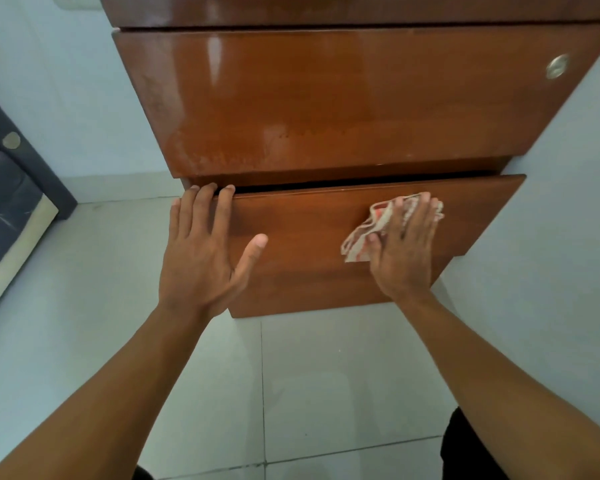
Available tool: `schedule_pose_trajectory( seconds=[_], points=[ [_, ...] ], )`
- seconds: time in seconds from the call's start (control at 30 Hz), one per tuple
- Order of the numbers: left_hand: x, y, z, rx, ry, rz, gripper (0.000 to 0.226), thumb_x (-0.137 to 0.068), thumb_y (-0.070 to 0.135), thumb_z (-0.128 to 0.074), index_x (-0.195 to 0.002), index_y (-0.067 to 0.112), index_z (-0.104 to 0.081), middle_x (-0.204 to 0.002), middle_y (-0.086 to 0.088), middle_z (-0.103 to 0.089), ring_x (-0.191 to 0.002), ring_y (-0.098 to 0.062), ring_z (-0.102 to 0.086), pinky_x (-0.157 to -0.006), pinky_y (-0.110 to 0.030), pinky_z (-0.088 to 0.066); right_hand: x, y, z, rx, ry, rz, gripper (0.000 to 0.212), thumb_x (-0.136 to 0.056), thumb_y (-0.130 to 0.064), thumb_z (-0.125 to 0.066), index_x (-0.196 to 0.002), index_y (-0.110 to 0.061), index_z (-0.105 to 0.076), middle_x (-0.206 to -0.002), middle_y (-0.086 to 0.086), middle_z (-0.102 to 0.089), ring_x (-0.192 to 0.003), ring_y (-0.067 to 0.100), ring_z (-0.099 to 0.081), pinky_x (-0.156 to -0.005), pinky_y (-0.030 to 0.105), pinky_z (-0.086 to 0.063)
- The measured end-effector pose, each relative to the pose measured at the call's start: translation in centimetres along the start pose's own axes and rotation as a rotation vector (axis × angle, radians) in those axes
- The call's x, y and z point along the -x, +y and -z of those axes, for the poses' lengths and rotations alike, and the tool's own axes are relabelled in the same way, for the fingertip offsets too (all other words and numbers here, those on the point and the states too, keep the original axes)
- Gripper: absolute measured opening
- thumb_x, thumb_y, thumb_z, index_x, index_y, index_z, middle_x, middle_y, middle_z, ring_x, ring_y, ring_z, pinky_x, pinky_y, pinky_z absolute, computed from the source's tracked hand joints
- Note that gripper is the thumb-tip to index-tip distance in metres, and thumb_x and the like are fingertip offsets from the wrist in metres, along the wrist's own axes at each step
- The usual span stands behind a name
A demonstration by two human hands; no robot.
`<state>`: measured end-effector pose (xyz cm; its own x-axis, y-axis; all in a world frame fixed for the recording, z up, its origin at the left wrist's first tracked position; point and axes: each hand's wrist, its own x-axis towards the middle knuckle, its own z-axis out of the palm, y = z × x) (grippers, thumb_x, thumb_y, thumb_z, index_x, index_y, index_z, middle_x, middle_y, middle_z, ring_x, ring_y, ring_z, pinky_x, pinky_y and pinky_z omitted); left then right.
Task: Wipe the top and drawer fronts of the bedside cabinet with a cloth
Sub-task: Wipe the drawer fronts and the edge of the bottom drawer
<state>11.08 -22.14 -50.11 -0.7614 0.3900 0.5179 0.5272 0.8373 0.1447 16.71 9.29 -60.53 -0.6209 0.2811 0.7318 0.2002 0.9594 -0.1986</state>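
Note:
A glossy brown wooden bedside cabinet [326,98] fills the upper view, with an upper drawer front and a lower drawer front [309,271] that stands slightly pulled out. My right hand [404,244] presses a crumpled white and red cloth [362,237] flat against the lower drawer front, right of its middle. My left hand [201,247] rests with straight fingers on the left end of that drawer front, fingertips at its top edge.
A round silver lock [557,66] sits at the upper drawer's right end. Pale walls flank the cabinet on both sides. A dark blue bed frame [11,188] stands at the left. Pale floor tiles [326,393] lie below.

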Motion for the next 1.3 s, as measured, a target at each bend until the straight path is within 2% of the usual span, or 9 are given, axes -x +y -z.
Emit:
schedule_pose_trajectory(
  seconds=[0.17, 0.3, 0.4, 0.53, 0.73, 0.83, 1.1, 1.2, 1.3],
  points=[
    [0.0, 0.0, -0.3, 0.001, 0.019, 0.008, 0.08, -0.098, 0.069, -0.03, -0.158, 0.015, -0.031, -0.162, -0.013, -0.032, -0.153, -0.034, -0.024, -0.126, -0.055, -0.016, -0.6, 7.0, 2.2, 0.01, -0.018, -0.141, 0.073, -0.108, -0.039, -0.038, -0.159, 0.002, -0.007, -0.161, 0.043, -0.007, -0.151, 0.059, -0.008, -0.122, 0.064, -0.02],
    [0.0, 0.2, -0.5, -0.008, 0.038, 0.006, 0.081, -0.098, 0.069, -0.03, -0.157, 0.014, -0.031, -0.161, -0.014, -0.032, -0.153, -0.035, -0.023, -0.126, -0.055, -0.016, -1.0, 9.5, 3.2, 0.02, -0.049, -0.175, 0.073, -0.109, -0.028, -0.042, -0.159, 0.001, 0.001, -0.163, 0.04, 0.0, -0.154, 0.052, -0.005, -0.125, 0.056, -0.022],
    [0.0, 0.3, -0.4, -0.019, 0.038, 0.006, 0.082, -0.098, 0.069, -0.028, -0.158, 0.013, -0.03, -0.162, -0.015, -0.031, -0.154, -0.035, -0.021, -0.127, -0.054, -0.013, -1.0, 8.1, 3.3, -0.127, 0.004, -0.27, 0.092, -0.103, -0.025, -0.062, -0.161, -0.005, 0.006, -0.166, 0.034, 0.006, -0.158, 0.042, 0.001, -0.128, 0.045, -0.021],
    [0.1, 0.4, -0.4, -0.027, 0.043, 0.01, 0.081, -0.099, 0.068, -0.027, -0.159, 0.013, -0.029, -0.163, -0.016, -0.029, -0.156, -0.035, -0.016, -0.127, -0.053, -0.011, -0.2, 2.1, 3.3, -0.307, 0.192, -0.479, 0.064, -0.111, -0.023, -0.041, -0.164, -0.013, -0.007, -0.172, 0.017, 0.0, -0.159, 0.033, -0.006, -0.118, 0.051, -0.038],
    [0.1, 0.3, -1.5, -0.006, 0.122, -0.015, 0.079, -0.1, 0.064, -0.033, -0.157, 0.009, -0.032, -0.161, -0.019, -0.032, -0.154, -0.037, -0.021, -0.126, -0.054, -0.013, 3.6, -11.9, -1.8, -0.286, 0.115, 0.175, 0.047, -0.109, -0.019, -0.047, -0.155, -0.01, -0.039, -0.163, 0.017, -0.029, -0.152, 0.04, -0.025, -0.117, 0.052, -0.04],
    [0.0, 0.2, -2.1, 0.012, 0.182, -0.023, 0.076, -0.1, 0.061, -0.038, -0.154, 0.008, -0.037, -0.156, -0.02, -0.037, -0.15, -0.038, -0.029, -0.125, -0.055, -0.018, 3.1, -12.9, -5.3, -0.079, 0.054, 0.371, 0.063, -0.105, -0.033, -0.053, -0.16, -0.019, -0.026, -0.168, 0.015, -0.022, -0.155, 0.039, -0.016, -0.127, 0.05, -0.015],
    [-0.2, -0.2, -2.7, 0.028, 0.244, -0.044, 0.072, -0.102, 0.057, -0.035, -0.15, 0.004, -0.041, -0.148, -0.023, -0.043, -0.143, -0.042, -0.035, -0.122, -0.057, -0.021, 3.5, -2.0, -6.3, 0.071, 0.105, 0.43, 0.097, -0.092, -0.039, -0.07, -0.164, -0.022, -0.007, -0.164, 0.016, -0.006, -0.152, 0.037, -0.011, -0.128, 0.047, -0.001],
    [-0.4, -0.4, -2.7, 0.035, 0.238, -0.05, 0.072, -0.102, 0.057, -0.035, -0.15, 0.003, -0.041, -0.147, -0.023, -0.044, -0.142, -0.041, -0.036, -0.12, -0.058, -0.023, 3.4, 2.6, -5.7, 0.136, 0.073, 0.382, 0.105, -0.092, -0.039, -0.072, -0.164, -0.019, 0.0, -0.163, 0.023, -0.006, -0.151, 0.042, -0.011, -0.127, 0.051, -0.004],
    [-0.5, -0.2, -2.8, 0.043, 0.247, -0.044, 0.072, -0.101, 0.057, -0.035, -0.149, 0.004, -0.042, -0.147, -0.023, -0.043, -0.142, -0.042, -0.035, -0.12, -0.059, -0.023, 2.9, 6.3, -4.3, 0.144, 0.051, 0.237, 0.097, -0.091, -0.025, -0.074, -0.162, -0.013, -0.009, -0.157, 0.038, -0.018, -0.146, 0.054, -0.018, -0.119, 0.065, -0.02]
  ],
)
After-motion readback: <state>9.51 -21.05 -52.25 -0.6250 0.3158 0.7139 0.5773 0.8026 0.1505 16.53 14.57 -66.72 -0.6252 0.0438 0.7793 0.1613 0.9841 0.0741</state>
